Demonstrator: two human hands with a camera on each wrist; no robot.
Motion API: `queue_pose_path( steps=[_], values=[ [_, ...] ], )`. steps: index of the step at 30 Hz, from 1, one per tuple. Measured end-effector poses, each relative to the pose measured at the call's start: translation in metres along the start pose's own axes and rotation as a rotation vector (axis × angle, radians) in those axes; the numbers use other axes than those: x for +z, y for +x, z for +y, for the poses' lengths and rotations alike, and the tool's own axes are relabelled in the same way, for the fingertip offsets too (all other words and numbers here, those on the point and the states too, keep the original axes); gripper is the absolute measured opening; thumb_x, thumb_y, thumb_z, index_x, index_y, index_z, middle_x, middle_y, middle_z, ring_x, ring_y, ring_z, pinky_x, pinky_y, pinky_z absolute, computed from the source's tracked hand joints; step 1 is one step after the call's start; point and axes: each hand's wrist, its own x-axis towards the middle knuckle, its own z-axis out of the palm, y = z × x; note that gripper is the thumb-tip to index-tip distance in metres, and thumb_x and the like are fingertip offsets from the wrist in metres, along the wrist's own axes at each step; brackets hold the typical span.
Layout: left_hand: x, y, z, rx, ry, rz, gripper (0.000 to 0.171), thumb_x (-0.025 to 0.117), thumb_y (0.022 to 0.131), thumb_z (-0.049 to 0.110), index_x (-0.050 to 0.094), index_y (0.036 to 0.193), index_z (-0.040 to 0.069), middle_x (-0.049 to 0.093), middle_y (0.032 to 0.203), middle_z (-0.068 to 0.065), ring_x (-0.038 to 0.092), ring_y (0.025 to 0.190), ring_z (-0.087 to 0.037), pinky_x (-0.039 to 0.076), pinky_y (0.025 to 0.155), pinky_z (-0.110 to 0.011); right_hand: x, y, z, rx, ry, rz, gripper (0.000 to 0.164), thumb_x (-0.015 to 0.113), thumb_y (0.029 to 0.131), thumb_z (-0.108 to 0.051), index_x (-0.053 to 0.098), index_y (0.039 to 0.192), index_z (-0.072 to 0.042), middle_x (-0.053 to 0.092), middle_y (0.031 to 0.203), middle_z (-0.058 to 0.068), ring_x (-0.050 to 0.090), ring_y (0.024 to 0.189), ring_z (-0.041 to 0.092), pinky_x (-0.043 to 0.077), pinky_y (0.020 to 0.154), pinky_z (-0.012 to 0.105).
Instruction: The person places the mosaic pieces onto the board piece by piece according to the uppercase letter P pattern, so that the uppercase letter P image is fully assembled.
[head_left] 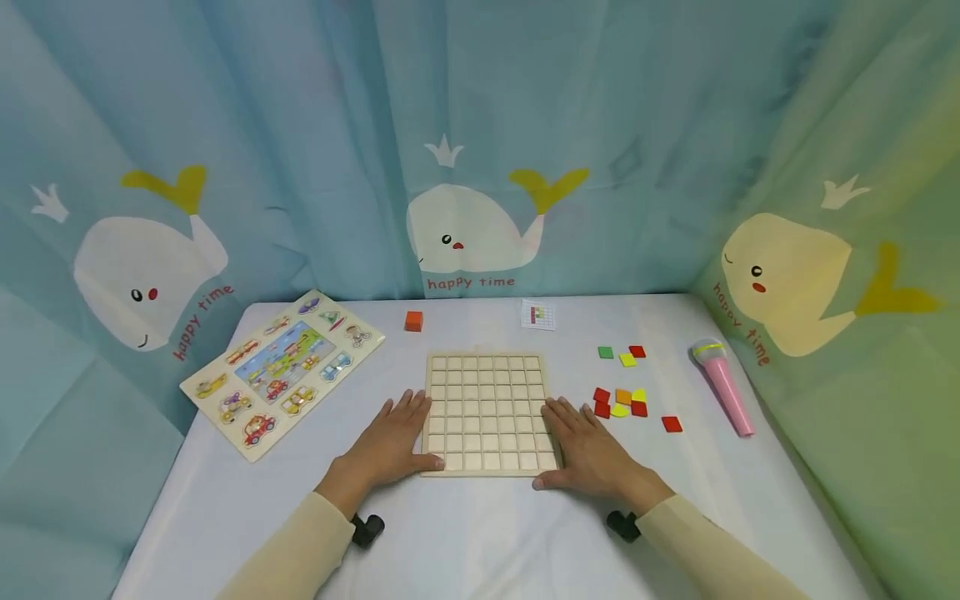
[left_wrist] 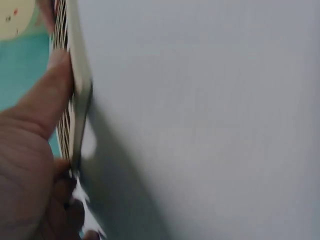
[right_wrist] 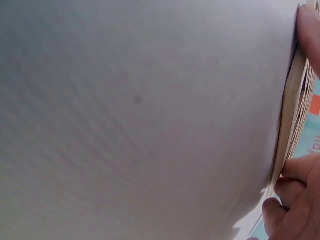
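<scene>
White tablecloth (head_left: pixel 487 542); whale-print curtains (head_left: pixel 300 108) hang behind and at sides. Left hand (head_left: pixel 392 442), right hand (head_left: pixel 591 450), fingers extended, touch opposite edges of wooden grid board (head_left: pixel 489 414).

pale wooden grid-patterned board (head_left: pixel 489 425), red, yellow, green and orange tiles (head_left: pixel 623 397), pink microphone (head_left: pixel 726 388), white tablecloth (head_left: pixel 480 542)

You're in a curtained-off play corner: whale-printed "happy time" curtains (head_left: pixel 300 125) enclose three sides of your white-covered table (head_left: pixel 480 542), which carries a vehicle puzzle (head_left: pixel 283 371), a gridded wooden board (head_left: pixel 489 408) and a pink microphone (head_left: pixel 726 387).
</scene>
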Motion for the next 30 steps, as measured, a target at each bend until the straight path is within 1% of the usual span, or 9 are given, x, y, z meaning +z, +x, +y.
queue_pose_path(
  steps=[2,5,9,13,19,26,30],
  values=[
    [-0.006,0.003,-0.008,0.015,-0.016,-0.013,0.107,0.078,0.089,0.058,0.027,0.167,0.005,0.024,0.175,-0.011,0.014,0.165,-0.032,0.013,0.135,-0.053,0.000,0.002,0.000,-0.004,-0.005,-0.002,0.122,0.077,0.077,-0.076,0.034,0.163,0.000,0.033,0.171,0.019,0.028,0.159,0.042,0.023,0.129,0.066],
    [-0.014,0.010,-0.019,0.050,-0.068,-0.034,0.107,0.082,0.087,0.053,0.027,0.167,0.007,0.023,0.176,-0.008,0.012,0.165,-0.031,0.008,0.136,-0.053,0.000,0.004,0.001,0.008,-0.017,-0.013,0.123,0.077,0.076,-0.076,0.034,0.164,-0.001,0.032,0.171,0.018,0.028,0.159,0.041,0.023,0.130,0.064],
    [-0.016,0.015,-0.029,0.071,-0.114,-0.070,0.112,0.083,0.085,0.054,0.024,0.168,0.008,0.020,0.177,-0.008,0.008,0.165,-0.032,0.001,0.136,-0.053,-0.001,0.006,0.002,0.003,-0.013,-0.017,0.122,0.077,0.076,-0.076,0.035,0.163,0.000,0.033,0.171,0.018,0.029,0.159,0.040,0.025,0.130,0.063],
    [-0.014,0.018,-0.031,0.079,-0.153,-0.071,0.116,0.085,0.082,0.055,0.023,0.169,0.008,0.019,0.177,-0.009,0.006,0.165,-0.032,-0.003,0.135,-0.053,-0.002,0.004,0.002,-0.004,-0.012,-0.011,0.120,0.076,0.078,-0.076,0.036,0.162,0.001,0.034,0.170,0.019,0.030,0.158,0.041,0.026,0.129,0.063],
    [-0.009,0.023,-0.032,0.074,-0.145,-0.036,0.122,0.087,0.077,0.058,0.023,0.169,0.010,0.019,0.177,-0.006,0.005,0.166,-0.030,-0.007,0.134,-0.055,0.000,0.001,0.003,-0.020,-0.002,0.022,0.119,0.076,0.079,-0.075,0.037,0.161,0.002,0.036,0.169,0.020,0.032,0.157,0.041,0.027,0.129,0.062],
    [-0.006,0.019,-0.035,0.048,-0.180,-0.028,0.123,0.090,0.075,0.055,0.025,0.168,0.009,0.021,0.176,-0.007,0.004,0.166,-0.032,-0.010,0.133,-0.057,0.002,0.004,0.003,-0.027,0.032,0.000,0.119,0.076,0.079,-0.075,0.036,0.162,0.000,0.033,0.171,0.018,0.029,0.159,0.040,0.026,0.130,0.061],
    [-0.006,0.019,-0.036,0.058,-0.189,-0.023,0.123,0.089,0.076,0.056,0.025,0.168,0.009,0.020,0.176,-0.008,0.004,0.166,-0.033,-0.010,0.133,-0.057,0.002,0.005,0.003,-0.017,0.027,-0.010,0.120,0.076,0.079,-0.075,0.035,0.163,0.000,0.032,0.172,0.017,0.028,0.159,0.040,0.027,0.130,0.060]
  ],
)
